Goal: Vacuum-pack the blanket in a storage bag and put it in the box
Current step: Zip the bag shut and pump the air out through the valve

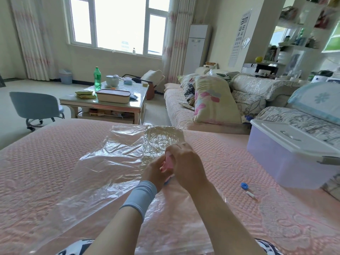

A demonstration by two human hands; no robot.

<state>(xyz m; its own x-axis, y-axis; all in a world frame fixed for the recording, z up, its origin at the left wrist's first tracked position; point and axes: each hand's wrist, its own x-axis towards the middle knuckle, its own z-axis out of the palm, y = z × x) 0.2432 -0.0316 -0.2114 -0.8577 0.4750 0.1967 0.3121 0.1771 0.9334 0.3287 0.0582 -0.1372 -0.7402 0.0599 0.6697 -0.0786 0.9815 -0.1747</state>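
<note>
Left hand (155,173) and right hand (184,162) pinch a small pink piece (168,161) over the flat, seemingly empty clear plastic storage bag (110,162), so packing looks barely begun, with the white-lidded translucent box (287,155) closed.

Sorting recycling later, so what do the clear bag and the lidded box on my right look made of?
The bag looks like thin glossy plastic film: see-through, crinkled, glinting. The box seems rigid frosted plastic, its walls translucent; its white lid is opaque, probably plastic too.
</note>
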